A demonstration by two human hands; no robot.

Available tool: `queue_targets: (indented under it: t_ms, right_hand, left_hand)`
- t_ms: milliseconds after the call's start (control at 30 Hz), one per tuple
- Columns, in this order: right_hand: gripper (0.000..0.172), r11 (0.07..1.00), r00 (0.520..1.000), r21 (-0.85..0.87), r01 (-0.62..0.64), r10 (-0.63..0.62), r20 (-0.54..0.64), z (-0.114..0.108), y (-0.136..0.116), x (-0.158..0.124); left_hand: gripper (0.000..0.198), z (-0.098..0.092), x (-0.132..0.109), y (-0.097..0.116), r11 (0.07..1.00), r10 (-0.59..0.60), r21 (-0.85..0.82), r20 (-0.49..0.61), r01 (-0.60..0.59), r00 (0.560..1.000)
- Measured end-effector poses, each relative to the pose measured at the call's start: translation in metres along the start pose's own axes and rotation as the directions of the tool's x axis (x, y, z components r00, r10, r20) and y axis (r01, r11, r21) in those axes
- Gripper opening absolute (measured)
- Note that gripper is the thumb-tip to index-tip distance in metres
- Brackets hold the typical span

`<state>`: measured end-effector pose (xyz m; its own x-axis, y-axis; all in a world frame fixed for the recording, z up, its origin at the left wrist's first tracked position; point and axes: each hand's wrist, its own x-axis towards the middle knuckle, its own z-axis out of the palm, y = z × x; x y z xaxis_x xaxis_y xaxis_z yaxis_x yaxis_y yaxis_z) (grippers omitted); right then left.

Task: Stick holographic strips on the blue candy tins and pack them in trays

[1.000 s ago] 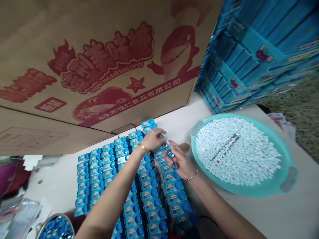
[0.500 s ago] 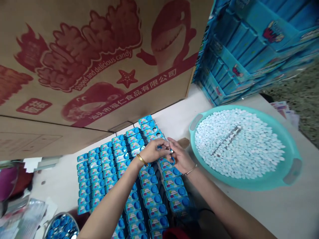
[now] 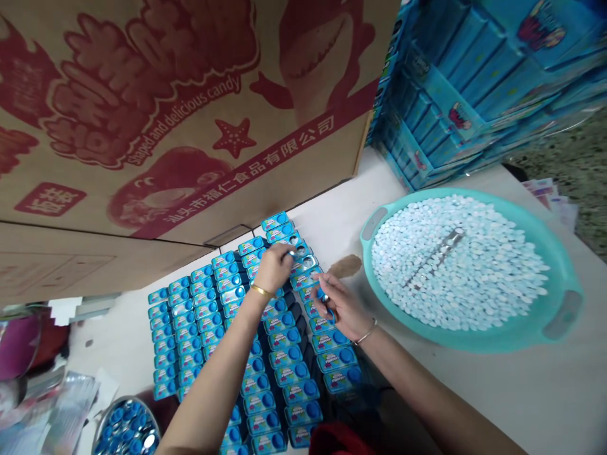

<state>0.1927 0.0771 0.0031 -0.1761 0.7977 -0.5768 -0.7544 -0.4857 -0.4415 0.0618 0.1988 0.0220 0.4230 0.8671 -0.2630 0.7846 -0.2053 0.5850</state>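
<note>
Rows of small blue candy boxes [image 3: 284, 339] stand upright, their labelled tops facing up. Most tops carry a round blue cap; several in the right-hand row show open round holes instead. My left hand [image 3: 275, 268] is over the upper part of that row, fingertips pinched together at an open hole. A small pale spot shows at the fingertips, too small to name. Lower and to the right, my right hand [image 3: 342, 304] is curled palm inward above the same row, with a blue cap [image 3: 333, 315] partly showing among its fingers.
A turquoise basin [image 3: 515, 338] of pale candies, with a metallic strip [image 3: 439, 253] lying in them, stands at right. Behind are a large printed carton [image 3: 284, 170] and stacked blue display boxes [image 3: 446, 120]. A metal bowl [image 3: 154, 420] of blue caps sits at lower left.
My hands were together over the right-hand row. My left hand has moved up and left to the open holes; my right hand stays near its place. The view has shifted slightly.
</note>
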Motion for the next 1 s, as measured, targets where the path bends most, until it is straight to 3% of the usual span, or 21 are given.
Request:
queue_targets:
  t_ms: [133, 267, 400, 567, 633, 833, 1000]
  right_hand:
    - [0.043, 0.999, 0.998, -0.018, -0.034, 0.033, -0.047, -0.013, 0.005, -0.015]
    - [0.042, 0.999, 0.986, -0.035, 0.017, -0.023, -0.166, -0.027, -0.001, -0.024]
    - [0.045, 0.993, 0.964, -0.066, 0.093, -0.107, -0.243, -0.038, -0.012, -0.027]
    - [0.044, 0.987, 0.958, -0.090, 0.133, -0.151, -0.242, -0.042, -0.014, -0.026]
    - [0.044, 0.986, 0.961, -0.101, 0.130, -0.150, -0.233, -0.040, -0.013, -0.025]
    - [0.041, 0.986, 0.960, -0.103, 0.130, -0.151, -0.237, -0.036, -0.010, -0.024]
    - [0.043, 0.987, 0.969, -0.118, 0.112, -0.135, -0.205, -0.027, -0.009, -0.021]
  left_hand:
    - [0.014, -0.010, 0.027, -0.007, 0.978, -0.143, 0.150, -0.045, 0.148, 0.989]
    - [0.009, -0.011, 0.046, -0.002, 0.917, -0.238, 0.314, -0.068, 0.247, 0.969]
    - [0.020, -0.011, 0.059, -0.002, 0.851, -0.355, 0.430, 0.048, 0.302, 0.934]
    - [0.031, -0.014, 0.081, -0.009, 0.823, -0.510, 0.414, 0.239, 0.389, 0.826]
    - [0.032, -0.014, 0.088, -0.009, 0.823, -0.524, 0.410, 0.279, 0.394, 0.805]
    - [0.035, -0.011, 0.093, -0.009, 0.842, -0.498, 0.389, 0.290, 0.375, 0.818]
    - [0.034, -0.011, 0.096, -0.013, 0.800, -0.553, 0.448, 0.290, 0.400, 0.781]
